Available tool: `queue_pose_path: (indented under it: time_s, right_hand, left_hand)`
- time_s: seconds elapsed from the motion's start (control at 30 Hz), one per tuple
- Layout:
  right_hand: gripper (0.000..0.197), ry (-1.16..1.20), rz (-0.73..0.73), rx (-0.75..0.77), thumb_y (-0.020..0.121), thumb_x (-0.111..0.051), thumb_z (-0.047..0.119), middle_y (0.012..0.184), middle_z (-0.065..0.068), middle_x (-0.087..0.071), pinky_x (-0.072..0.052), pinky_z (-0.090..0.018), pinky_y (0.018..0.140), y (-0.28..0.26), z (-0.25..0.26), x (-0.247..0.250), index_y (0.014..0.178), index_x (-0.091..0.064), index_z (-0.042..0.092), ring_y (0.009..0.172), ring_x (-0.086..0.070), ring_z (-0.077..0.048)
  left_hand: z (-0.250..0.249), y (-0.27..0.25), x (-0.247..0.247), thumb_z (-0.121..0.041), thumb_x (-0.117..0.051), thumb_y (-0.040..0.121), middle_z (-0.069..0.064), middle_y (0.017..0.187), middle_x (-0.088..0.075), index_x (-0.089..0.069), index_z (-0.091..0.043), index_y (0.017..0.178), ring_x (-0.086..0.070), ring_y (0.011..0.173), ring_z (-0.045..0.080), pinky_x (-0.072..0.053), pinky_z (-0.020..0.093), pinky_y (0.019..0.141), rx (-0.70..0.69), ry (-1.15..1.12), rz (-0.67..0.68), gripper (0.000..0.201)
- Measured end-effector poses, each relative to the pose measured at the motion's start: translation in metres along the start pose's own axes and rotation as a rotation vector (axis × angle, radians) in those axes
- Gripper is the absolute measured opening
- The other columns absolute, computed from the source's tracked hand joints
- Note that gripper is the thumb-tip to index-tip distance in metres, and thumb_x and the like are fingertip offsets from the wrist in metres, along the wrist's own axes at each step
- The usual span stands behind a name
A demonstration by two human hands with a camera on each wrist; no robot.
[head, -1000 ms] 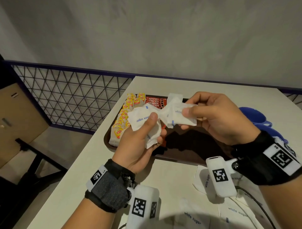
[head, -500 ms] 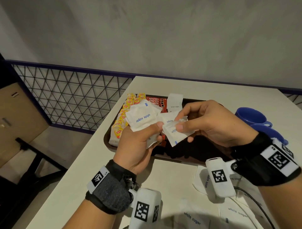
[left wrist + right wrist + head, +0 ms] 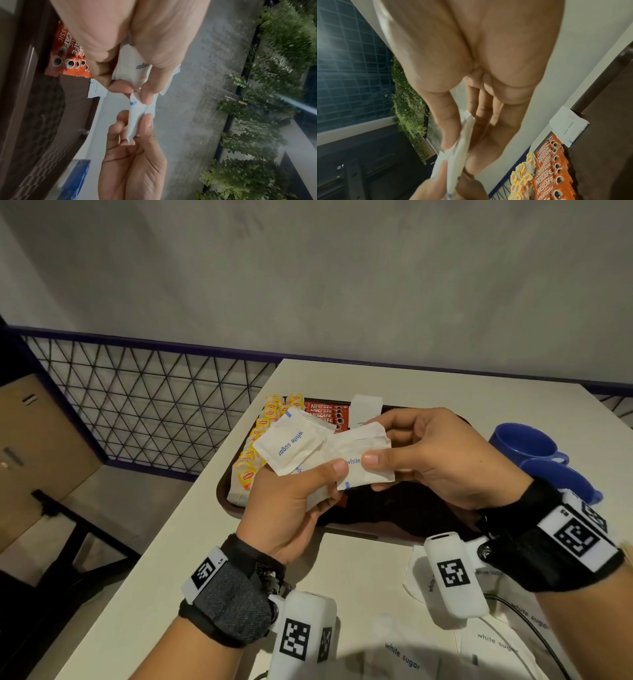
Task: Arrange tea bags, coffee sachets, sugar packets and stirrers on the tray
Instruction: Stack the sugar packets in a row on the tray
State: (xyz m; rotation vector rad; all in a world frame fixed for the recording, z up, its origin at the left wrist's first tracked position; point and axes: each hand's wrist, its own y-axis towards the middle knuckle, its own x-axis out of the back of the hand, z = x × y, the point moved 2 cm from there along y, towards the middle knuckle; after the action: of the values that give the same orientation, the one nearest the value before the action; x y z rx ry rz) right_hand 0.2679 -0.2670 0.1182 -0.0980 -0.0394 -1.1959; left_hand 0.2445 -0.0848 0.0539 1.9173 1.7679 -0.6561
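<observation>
My left hand grips a fanned stack of white sugar packets above the brown tray. My right hand pinches one more sugar packet by thumb and fingers, right against that stack, and the left thumb touches it too. The left wrist view shows this packet edge-on between the two hands. Yellow tea bags line the tray's left side, red coffee sachets lie at its back, and a single sugar packet lies beside them. No stirrers show.
Two blue mugs stand right of the tray. Loose sugar packets lie on the white table near me. A wire mesh railing runs along the table's left edge, with a drop beyond it.
The right hand dipped with its packet, then drew it back up against the left hand's stack. The lone packet at the tray's back came into view.
</observation>
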Motion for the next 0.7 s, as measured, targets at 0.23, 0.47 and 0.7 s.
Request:
queue_pose_path:
  time_s: [0.23, 0.47, 0.7]
  right_hand:
    - [0.026, -0.145, -0.096, 0.012, 0.081, -0.079, 0.003, 0.098, -0.007, -0.081, -0.065, -0.029, 0.073, 0.001, 0.000, 0.014, 0.107, -0.075, 0.007, 0.090, -0.079, -0.022]
    - [0.037, -0.101, -0.106, 0.084, 0.072, -0.080, 0.013, 0.103, -0.012, -0.080, -0.064, -0.040, 0.086, 0.000, 0.007, 0.031, 0.108, -0.076, 0.004, 0.098, -0.078, -0.029]
    - [0.035, -0.270, 0.035, 0.093, 0.073, -0.084, 0.016, 0.104, -0.007, -0.080, -0.059, -0.048, 0.097, -0.007, 0.014, 0.026, 0.108, -0.079, 0.010, 0.100, -0.077, -0.027]
  left_hand:
    - [0.001, 0.002, -0.003, -0.011, -0.072, 0.082, 0.013, 0.109, -0.073, -0.068, -0.010, 0.120, -0.068, 0.085, 0.026, -0.054, 0.026, 0.060, 0.210, -0.123, -0.018, 0.037]
    - [-0.001, 0.003, 0.003, -0.017, -0.047, 0.089, 0.021, 0.100, -0.065, -0.067, 0.000, 0.119, -0.060, 0.075, 0.031, -0.051, 0.029, 0.052, 0.356, -0.184, 0.023, 0.040]
    - [0.008, 0.004, 0.006, -0.004, -0.074, 0.079, 0.019, 0.094, -0.067, -0.065, -0.002, 0.122, -0.059, 0.064, 0.024, -0.042, 0.026, 0.046, 0.169, 0.249, 0.094, 0.044]
